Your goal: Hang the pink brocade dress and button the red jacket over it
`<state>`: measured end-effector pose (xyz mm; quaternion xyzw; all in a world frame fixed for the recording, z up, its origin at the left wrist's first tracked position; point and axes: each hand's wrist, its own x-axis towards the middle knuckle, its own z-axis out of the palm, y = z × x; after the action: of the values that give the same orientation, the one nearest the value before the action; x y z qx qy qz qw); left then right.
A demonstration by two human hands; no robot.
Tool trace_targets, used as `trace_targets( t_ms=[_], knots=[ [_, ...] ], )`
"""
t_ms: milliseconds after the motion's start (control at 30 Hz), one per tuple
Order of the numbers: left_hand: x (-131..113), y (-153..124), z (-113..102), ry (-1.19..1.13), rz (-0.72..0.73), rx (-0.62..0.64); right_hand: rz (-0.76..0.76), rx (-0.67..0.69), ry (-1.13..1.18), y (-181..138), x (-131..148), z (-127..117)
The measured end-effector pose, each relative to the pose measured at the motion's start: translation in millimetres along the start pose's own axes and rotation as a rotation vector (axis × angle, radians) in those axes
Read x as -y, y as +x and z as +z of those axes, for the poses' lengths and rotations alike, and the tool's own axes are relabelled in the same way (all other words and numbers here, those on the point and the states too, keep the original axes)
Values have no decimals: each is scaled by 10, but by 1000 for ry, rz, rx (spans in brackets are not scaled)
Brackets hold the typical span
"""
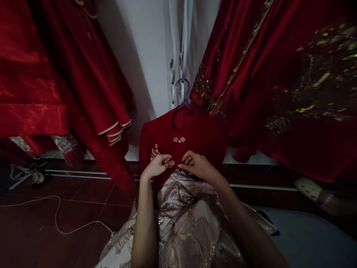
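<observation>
A dark red garment with long sleeves hangs on a purple hanger straight ahead. At its neck sits a beaded, flower-like clasp, and a tasselled beaded ornament shows on its left side. My left hand is at the garment's front, fingers pinched at a second beaded clasp. Just right of that clasp is my right hand, fingers curled and thumb near the forefinger, against the red cloth. Whatever lies between those fingertips is too small to make out.
Red gowns with gold trim hang at left and right. Patterned shiny fabric spreads below my hands. A white cable runs over the tiled floor. A pale clog is at right, above a grey surface.
</observation>
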<state>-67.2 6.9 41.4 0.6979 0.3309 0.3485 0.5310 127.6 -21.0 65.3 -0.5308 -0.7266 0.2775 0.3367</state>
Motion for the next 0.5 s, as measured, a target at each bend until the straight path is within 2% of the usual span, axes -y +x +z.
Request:
trace_targets(
  t_ms=[100,300,500],
  knots=[
    [40,37,-13,123,2,-77,13,51,12,-20,30,18],
    [80,26,-41,304,-93,-209,17,100,0,2,-2,159],
    [86,9,-4,0,-76,-63,-51,-48,15,75,-121,376]
  ],
)
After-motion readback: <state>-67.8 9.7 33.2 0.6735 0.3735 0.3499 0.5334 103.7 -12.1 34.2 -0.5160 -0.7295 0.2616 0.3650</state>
